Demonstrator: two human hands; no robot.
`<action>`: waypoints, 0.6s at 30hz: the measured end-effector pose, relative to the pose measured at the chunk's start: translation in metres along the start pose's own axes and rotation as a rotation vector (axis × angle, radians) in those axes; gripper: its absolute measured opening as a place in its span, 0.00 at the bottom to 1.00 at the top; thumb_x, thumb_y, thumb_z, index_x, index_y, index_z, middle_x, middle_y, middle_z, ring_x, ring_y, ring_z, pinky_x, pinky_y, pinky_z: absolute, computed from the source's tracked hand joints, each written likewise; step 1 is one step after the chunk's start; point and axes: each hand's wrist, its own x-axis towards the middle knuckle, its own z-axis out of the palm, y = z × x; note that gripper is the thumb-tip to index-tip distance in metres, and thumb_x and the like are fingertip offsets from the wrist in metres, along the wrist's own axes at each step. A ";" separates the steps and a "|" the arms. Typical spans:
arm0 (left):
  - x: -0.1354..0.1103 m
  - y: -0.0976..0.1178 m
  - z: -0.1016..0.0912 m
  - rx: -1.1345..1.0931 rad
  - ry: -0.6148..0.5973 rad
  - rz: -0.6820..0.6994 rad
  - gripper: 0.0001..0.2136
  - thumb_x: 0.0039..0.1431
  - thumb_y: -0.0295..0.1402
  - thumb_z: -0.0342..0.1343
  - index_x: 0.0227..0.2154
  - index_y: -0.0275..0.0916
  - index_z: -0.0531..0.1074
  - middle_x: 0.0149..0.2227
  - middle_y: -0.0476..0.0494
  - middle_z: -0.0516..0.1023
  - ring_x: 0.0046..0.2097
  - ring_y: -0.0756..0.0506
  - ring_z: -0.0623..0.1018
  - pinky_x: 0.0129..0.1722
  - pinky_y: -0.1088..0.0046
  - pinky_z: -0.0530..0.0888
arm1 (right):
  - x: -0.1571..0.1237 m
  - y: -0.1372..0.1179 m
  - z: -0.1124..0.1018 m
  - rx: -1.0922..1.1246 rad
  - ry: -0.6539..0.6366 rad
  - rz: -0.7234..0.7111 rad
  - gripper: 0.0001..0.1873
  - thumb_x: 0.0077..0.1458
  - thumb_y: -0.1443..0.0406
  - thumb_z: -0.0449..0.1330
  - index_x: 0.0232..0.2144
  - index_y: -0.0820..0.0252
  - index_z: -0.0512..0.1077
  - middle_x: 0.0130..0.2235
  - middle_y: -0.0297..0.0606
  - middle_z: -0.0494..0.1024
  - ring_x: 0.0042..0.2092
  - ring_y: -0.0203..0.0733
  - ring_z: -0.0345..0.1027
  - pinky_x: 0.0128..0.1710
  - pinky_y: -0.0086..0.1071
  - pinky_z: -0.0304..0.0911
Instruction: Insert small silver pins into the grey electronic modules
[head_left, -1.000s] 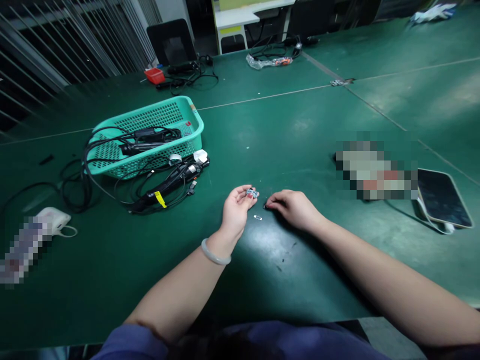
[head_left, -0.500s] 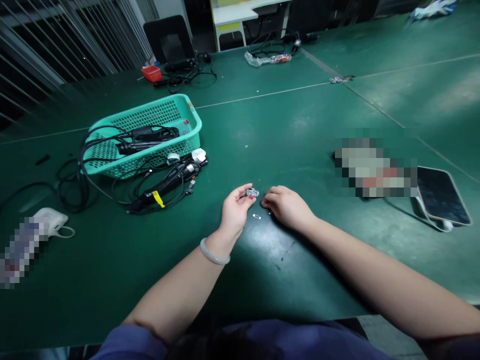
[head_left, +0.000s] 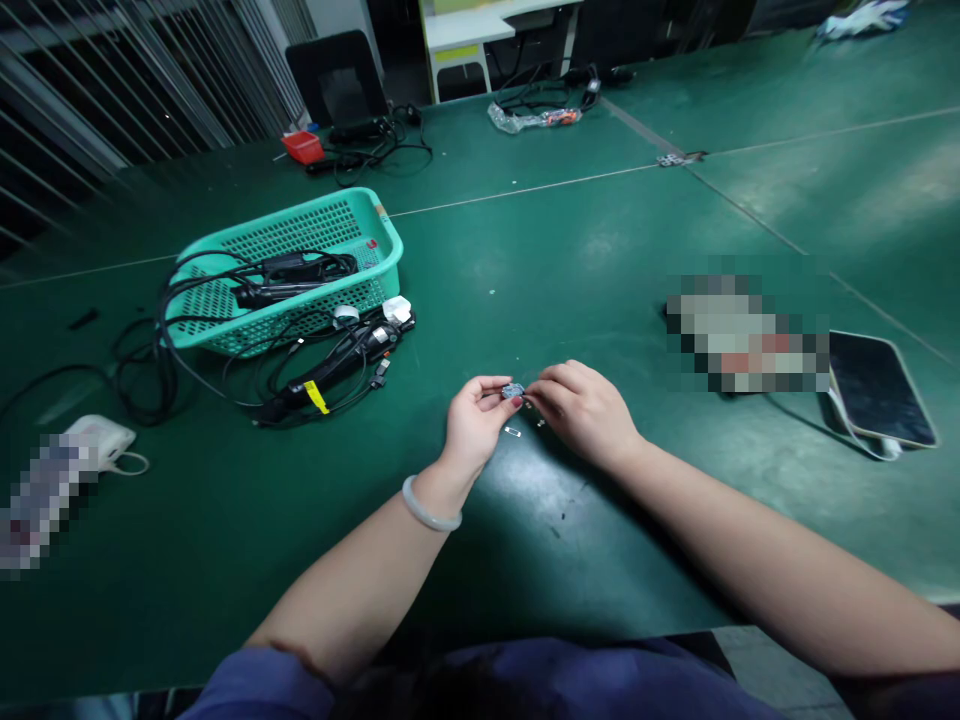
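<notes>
My left hand point(head_left: 474, 420), with a pale bangle point(head_left: 430, 508) at its wrist, pinches a small grey-blue piece point(head_left: 512, 391) that looks like a tiny circuit board; its exact kind is too small to make out. Close against the right side of that piece are the fingertips of my right hand point(head_left: 581, 408), drawn together in a pinch. Whatever they hold, if anything, is hidden. On the green table point(head_left: 480, 560) just below the hands lie a small white rectangular frame-like piece point(head_left: 513, 432) and a tiny light bit point(head_left: 541, 423).
A turquoise basket point(head_left: 390, 255) holding black cabled devices stands at the left, with a black device point(head_left: 337, 365) and cables before it. A phone point(head_left: 881, 388) with a white cable lies right, beside a blurred-out object point(head_left: 742, 325). A white adapter point(head_left: 101, 440) is far left.
My right hand has risen slightly from the table and its fingertips now meet the small piece. My left hand has shifted a little to the right with the piece.
</notes>
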 end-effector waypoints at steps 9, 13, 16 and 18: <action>0.001 -0.001 0.001 -0.125 -0.032 -0.076 0.15 0.38 0.25 0.68 0.32 0.34 0.73 0.31 0.47 0.78 0.35 0.51 0.77 0.50 0.63 0.71 | -0.002 0.000 -0.001 0.104 0.065 0.056 0.15 0.60 0.60 0.53 0.34 0.58 0.78 0.35 0.43 0.77 0.36 0.43 0.67 0.39 0.37 0.65; 0.001 -0.001 0.000 -0.189 -0.003 -0.106 0.14 0.41 0.24 0.65 0.33 0.34 0.72 0.32 0.47 0.78 0.37 0.51 0.78 0.50 0.65 0.70 | -0.002 0.006 -0.001 0.260 0.100 0.142 0.11 0.59 0.63 0.55 0.36 0.57 0.78 0.36 0.40 0.79 0.39 0.42 0.71 0.42 0.36 0.66; 0.001 0.000 0.000 -0.208 0.021 -0.105 0.13 0.44 0.23 0.63 0.35 0.34 0.71 0.33 0.46 0.78 0.39 0.50 0.78 0.51 0.66 0.69 | -0.001 0.011 0.003 0.269 -0.041 0.185 0.08 0.56 0.65 0.58 0.35 0.57 0.78 0.37 0.39 0.80 0.40 0.43 0.71 0.44 0.36 0.66; 0.002 0.001 0.000 -0.218 0.030 -0.107 0.13 0.44 0.23 0.63 0.35 0.34 0.71 0.33 0.46 0.79 0.40 0.49 0.79 0.51 0.66 0.69 | 0.000 0.012 0.007 0.234 -0.143 0.201 0.07 0.54 0.65 0.60 0.36 0.58 0.77 0.38 0.39 0.79 0.41 0.44 0.71 0.44 0.37 0.66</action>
